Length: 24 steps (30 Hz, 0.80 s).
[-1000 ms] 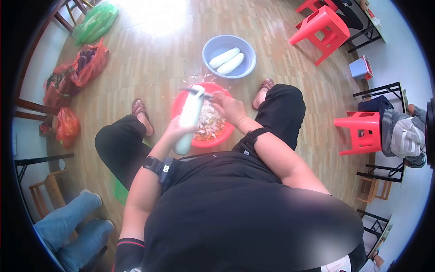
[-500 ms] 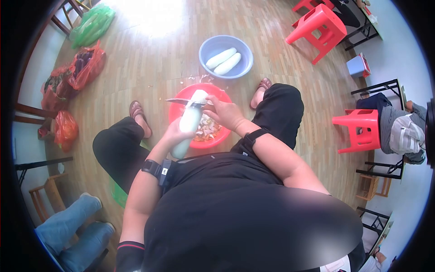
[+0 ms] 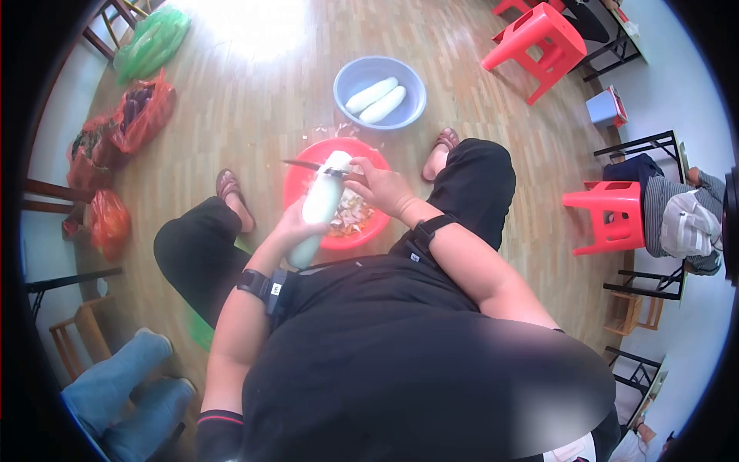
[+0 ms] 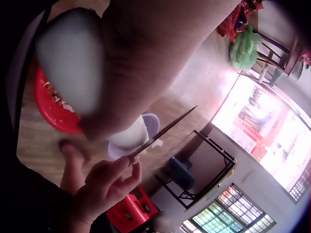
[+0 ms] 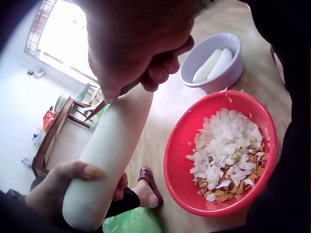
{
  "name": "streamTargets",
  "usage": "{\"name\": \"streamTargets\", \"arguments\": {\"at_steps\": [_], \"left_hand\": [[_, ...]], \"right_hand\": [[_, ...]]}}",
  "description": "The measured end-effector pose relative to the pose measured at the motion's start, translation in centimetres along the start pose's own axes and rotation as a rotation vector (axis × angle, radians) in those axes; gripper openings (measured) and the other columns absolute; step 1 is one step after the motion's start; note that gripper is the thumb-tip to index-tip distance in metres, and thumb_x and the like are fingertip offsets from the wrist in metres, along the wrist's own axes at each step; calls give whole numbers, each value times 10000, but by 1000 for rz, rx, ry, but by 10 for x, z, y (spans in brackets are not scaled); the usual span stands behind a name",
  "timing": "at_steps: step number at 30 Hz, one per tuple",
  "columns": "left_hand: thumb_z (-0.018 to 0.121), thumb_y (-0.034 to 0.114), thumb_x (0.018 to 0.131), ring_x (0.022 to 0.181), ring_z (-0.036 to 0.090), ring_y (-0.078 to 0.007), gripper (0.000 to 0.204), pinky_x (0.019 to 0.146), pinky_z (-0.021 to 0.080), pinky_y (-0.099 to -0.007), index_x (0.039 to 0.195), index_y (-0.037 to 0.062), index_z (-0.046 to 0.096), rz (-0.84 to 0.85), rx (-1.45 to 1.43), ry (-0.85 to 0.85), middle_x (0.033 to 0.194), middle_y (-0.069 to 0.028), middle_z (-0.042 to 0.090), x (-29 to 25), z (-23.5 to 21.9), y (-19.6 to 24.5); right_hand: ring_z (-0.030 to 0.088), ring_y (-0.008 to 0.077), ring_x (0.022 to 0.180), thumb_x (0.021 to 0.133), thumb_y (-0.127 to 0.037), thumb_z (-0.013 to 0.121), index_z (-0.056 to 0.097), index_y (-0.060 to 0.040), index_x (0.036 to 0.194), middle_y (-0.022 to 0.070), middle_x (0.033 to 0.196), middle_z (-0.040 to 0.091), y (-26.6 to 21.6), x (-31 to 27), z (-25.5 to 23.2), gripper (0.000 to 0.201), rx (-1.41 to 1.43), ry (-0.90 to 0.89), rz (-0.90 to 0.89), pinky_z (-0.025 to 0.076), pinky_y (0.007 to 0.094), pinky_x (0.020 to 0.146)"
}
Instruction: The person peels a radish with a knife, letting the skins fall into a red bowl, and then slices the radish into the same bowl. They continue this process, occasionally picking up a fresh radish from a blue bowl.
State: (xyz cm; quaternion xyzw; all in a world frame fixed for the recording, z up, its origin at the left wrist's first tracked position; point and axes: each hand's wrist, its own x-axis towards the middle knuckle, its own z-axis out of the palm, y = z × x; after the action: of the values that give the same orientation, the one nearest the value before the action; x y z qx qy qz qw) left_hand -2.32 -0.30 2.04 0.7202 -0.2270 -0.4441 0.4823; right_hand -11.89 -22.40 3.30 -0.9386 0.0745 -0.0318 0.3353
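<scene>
My left hand (image 3: 299, 225) grips a long white radish (image 3: 322, 202) around its lower half, tilted over a red basin (image 3: 295, 183). In the right wrist view the radish (image 5: 111, 145) shows a smooth, pale surface, with the left thumb laid across it. My right hand (image 3: 381, 189) holds a knife (image 3: 302, 164) at the radish's upper end, its pointed blade crossing the radish and sticking out to the left. From the left wrist the narrow blade (image 4: 170, 126) shows clearly beyond the right fingers. White and orange peelings (image 5: 226, 150) lie heaped in the basin.
Beyond the red basin a blue basin (image 3: 419, 96) holds two white radishes (image 3: 377, 100). Scraps of peel lie on the floor between them. Red bags (image 3: 142, 115) and a green bag (image 3: 154, 46) stand at the left, red stools (image 3: 608, 215) at the right. Another person's legs (image 3: 127, 385) are at lower left.
The right hand has drawn the knife slightly down the radish, and its blade now reaches farther left past it. The radish leans a little lower; the left hand keeps its grip.
</scene>
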Motion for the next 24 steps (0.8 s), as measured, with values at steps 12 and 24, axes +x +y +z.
{"name": "streamTargets", "arguments": {"at_steps": [12, 24], "left_hand": [[741, 171, 647, 875, 596, -179, 558, 762, 491, -306, 1111, -32, 507, 2, 32, -6, 974, -102, 593, -1, -1, 0], [726, 182, 659, 840, 600, -162, 552, 725, 493, -297, 1124, -27, 516, -30, -34, -20, 962, -100, 604, -4, 2, 8]], "right_hand": [[654, 378, 800, 915, -473, 496, 411, -127, 1246, 178, 821, 674, 12, 9, 4, 486, -9, 154, 150, 505, 477, 679], [655, 360, 818, 872, -375, 608, 430, -92, 1213, 189, 991, 646, 0, 6, 3, 477, -85, 18, 10, 526, 444, 667]]}}
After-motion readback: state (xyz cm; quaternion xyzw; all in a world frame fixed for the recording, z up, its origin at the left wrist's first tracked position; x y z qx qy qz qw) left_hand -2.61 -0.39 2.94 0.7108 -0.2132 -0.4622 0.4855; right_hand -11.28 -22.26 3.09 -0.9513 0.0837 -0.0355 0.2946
